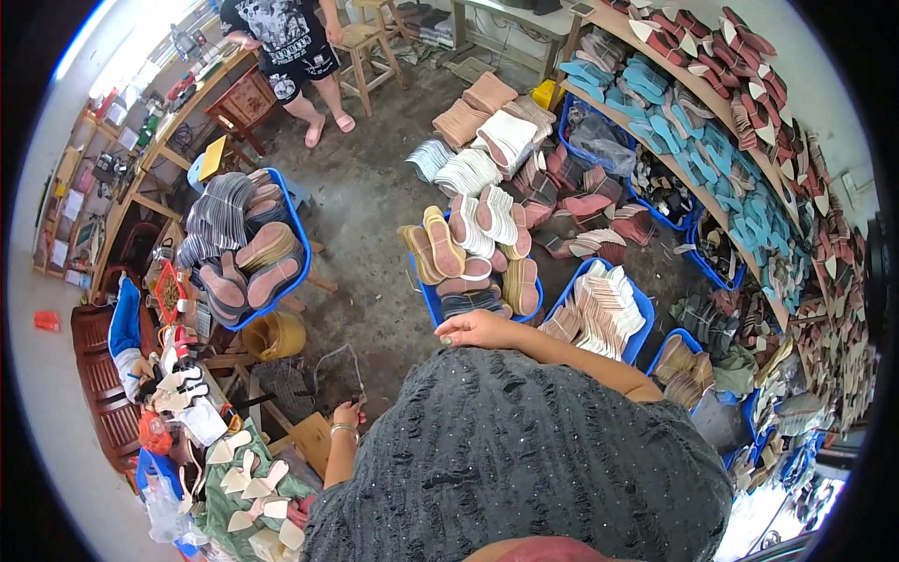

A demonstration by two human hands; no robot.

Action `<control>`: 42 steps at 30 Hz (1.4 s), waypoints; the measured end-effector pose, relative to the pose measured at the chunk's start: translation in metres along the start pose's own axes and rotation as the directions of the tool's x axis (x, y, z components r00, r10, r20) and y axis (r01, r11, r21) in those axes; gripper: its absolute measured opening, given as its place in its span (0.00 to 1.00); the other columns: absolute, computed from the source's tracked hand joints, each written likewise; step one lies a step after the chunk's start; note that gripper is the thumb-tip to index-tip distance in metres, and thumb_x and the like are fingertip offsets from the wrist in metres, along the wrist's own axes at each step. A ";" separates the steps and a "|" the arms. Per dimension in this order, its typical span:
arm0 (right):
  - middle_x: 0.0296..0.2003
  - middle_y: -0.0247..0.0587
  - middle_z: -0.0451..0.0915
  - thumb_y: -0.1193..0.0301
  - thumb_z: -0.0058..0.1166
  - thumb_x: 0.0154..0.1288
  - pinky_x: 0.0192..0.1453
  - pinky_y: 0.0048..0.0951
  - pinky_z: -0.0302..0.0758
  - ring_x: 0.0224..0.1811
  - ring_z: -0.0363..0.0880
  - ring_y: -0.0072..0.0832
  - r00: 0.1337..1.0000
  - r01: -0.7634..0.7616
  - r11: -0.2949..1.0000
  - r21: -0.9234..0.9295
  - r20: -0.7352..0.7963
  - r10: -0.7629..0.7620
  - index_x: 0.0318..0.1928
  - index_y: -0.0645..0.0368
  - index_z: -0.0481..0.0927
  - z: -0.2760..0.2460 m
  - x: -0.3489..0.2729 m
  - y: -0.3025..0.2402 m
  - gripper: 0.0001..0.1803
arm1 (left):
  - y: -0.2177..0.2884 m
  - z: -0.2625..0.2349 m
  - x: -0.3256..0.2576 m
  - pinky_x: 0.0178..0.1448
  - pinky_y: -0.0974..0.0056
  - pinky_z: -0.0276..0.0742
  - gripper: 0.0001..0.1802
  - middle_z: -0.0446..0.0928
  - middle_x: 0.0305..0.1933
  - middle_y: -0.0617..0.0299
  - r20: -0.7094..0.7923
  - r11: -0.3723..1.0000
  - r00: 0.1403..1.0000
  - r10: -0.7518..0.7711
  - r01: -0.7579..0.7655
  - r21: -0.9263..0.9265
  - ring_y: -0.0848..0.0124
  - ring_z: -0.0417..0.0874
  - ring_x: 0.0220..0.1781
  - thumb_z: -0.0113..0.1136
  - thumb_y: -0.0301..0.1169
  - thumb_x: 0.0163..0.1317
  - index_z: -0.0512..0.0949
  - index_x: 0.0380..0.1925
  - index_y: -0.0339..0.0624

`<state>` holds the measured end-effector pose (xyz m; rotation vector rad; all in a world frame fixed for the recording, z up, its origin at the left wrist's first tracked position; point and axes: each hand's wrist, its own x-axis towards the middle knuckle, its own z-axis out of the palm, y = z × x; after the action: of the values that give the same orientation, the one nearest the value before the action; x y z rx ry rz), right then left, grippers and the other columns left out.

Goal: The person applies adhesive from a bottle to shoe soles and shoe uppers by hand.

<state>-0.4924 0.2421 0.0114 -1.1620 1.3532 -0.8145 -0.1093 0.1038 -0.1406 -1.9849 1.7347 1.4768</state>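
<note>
**Right hand (479,329) resting by a blue basket (432,302) of shoe soles (444,242), left hand (347,414) hanging low**

In the head view, the wearer's right forearm is crossing in front of a dark grey garment (524,440). The right hand is lying just beside the near edge of the blue basket, its fingers extending leftward, open and relaxed; whether they are touching the rim, one cannot tell. The shoe soles are filling that basket and rising above its rim: tan-sided ones are leaning at the far left corner and near right corner, white-sided ones are standing toward the far edge, and a dark stack is lying along the near edge.

The left hand, wearing a bracelet (344,429), is hanging near a wooden board (312,442). Its fingers are curling, and a thin pale strip (357,370) is looping up beside them; one cannot tell whether they are gripping it.

To the right, a second basket (644,323) is holding white-edged soles (609,300). To the left, a third basket (302,229) is carrying grey and brown soles (220,211), with a yellow bucket (276,335) standing below its near edge. Another person (286,42) is standing near the right edge of a wooden bench (178,122).
</note>
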 end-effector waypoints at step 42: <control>0.42 0.36 0.79 0.65 0.49 0.62 0.51 0.23 0.67 0.45 0.74 0.20 0.998 -0.065 0.997 0.032 0.006 0.064 0.51 0.62 0.73 0.061 0.011 0.000 0.19 | -0.039 0.010 0.079 0.23 0.64 0.69 0.11 0.73 0.15 0.61 0.171 0.985 0.971 0.164 -0.172 0.032 0.70 0.74 0.16 0.50 0.33 0.59 0.76 0.29 0.36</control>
<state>-0.4313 0.2410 -0.0005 -1.0891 1.3615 -0.7838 -0.0944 0.0684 -0.2206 -1.6724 1.8842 1.5872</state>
